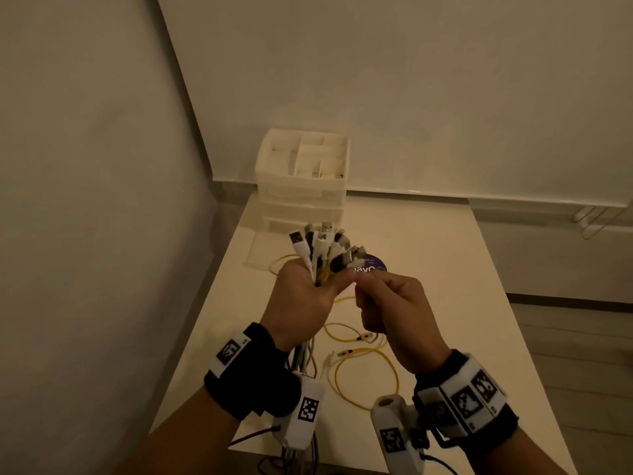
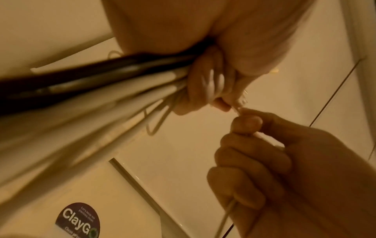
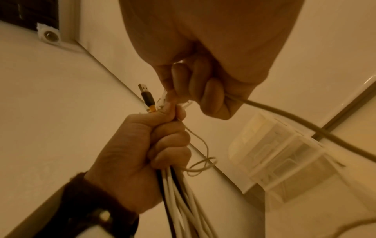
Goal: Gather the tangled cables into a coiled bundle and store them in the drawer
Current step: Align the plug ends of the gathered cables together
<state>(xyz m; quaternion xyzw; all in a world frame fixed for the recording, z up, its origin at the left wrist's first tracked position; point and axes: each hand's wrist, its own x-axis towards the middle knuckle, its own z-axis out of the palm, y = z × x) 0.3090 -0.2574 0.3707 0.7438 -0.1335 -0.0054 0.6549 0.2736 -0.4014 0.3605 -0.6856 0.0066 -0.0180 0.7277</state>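
Note:
My left hand (image 1: 308, 289) grips a bundle of white and black cables (image 1: 325, 252), their plug ends fanned upward above the fist; the cords (image 3: 179, 201) hang down below it. My right hand (image 1: 387, 303), just to the right and touching the left, pinches one thin grey cable (image 3: 305, 122) and holds its end (image 2: 238, 107) against the bundle. Yellow cables (image 1: 363, 375) lie loose on the white table (image 1: 462, 269) under my hands. The white plastic drawer unit (image 1: 305, 180) stands at the table's far left corner.
A flat white tray or drawer (image 1: 260, 255) lies on the table in front of the drawer unit. A round dark sticker (image 1: 373, 265) marks the tabletop beyond my hands. Walls close in the left and the back; the floor (image 1: 582, 337) lies to the right.

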